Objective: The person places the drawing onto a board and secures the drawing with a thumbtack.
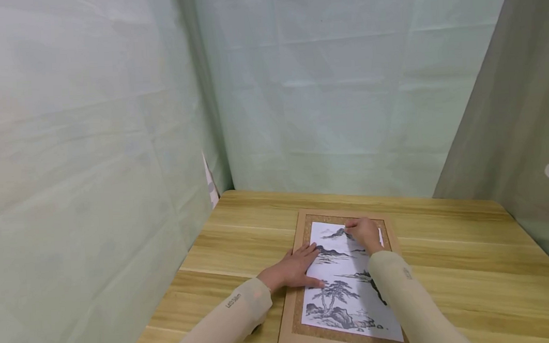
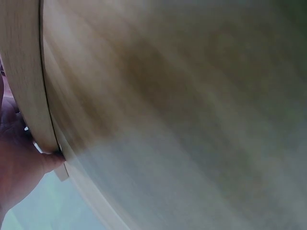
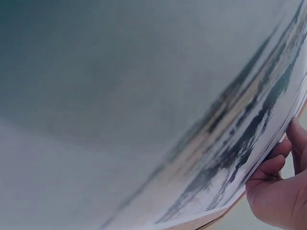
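Note:
A white sheet with a black ink landscape [image 1: 340,269] lies on a cork board with a wooden frame [image 1: 292,300]. My left hand [image 1: 295,269] rests with spread fingers across the board's left border, its fingertips on the sheet's left edge. In the left wrist view, part of the left hand [image 2: 21,175] shows beside the frame's edge [image 2: 29,72]. My right hand [image 1: 365,234] has curled fingers against the sheet's top edge. The right wrist view shows the right hand [image 3: 283,187] touching the printed paper [image 3: 235,163]; whether something small sits between its fingertips is hidden.
The board lies on a wood-grain table [image 1: 461,270]. Pale green curtains [image 1: 322,112] hang behind and to the left, and a greyish curtain [image 1: 499,113] hangs at the right, close to the table's edges.

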Available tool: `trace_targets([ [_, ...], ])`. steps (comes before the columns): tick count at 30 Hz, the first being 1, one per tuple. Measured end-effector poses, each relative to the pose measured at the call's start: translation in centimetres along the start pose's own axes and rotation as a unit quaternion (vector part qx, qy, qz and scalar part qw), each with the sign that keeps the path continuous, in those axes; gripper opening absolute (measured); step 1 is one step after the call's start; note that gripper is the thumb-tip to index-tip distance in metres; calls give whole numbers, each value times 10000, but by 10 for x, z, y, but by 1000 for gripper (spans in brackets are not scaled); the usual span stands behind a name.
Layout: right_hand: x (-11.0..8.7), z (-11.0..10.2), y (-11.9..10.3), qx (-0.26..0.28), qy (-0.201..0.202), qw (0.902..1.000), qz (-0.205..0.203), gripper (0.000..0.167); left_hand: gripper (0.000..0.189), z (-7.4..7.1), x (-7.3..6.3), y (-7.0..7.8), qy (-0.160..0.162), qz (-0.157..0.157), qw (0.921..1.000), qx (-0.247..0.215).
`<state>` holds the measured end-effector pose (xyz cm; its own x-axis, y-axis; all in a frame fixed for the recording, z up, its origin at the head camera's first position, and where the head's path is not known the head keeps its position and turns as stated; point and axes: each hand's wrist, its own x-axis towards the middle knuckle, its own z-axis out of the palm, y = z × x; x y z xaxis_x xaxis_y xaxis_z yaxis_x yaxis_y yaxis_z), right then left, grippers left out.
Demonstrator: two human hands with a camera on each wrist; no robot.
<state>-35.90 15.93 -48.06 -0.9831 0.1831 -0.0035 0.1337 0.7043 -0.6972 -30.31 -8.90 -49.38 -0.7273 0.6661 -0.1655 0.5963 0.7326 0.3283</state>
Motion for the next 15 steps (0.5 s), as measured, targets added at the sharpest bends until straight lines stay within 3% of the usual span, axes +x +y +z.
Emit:
trace_targets([
  [11,4,0,5,-93,-95,9994,-311,18,98,1,3,-3,30,-7,10000,17],
  [15,6,1,6,41,-258,9996,-127,22,98,2,3,-4,31,-12,10000,11],
])
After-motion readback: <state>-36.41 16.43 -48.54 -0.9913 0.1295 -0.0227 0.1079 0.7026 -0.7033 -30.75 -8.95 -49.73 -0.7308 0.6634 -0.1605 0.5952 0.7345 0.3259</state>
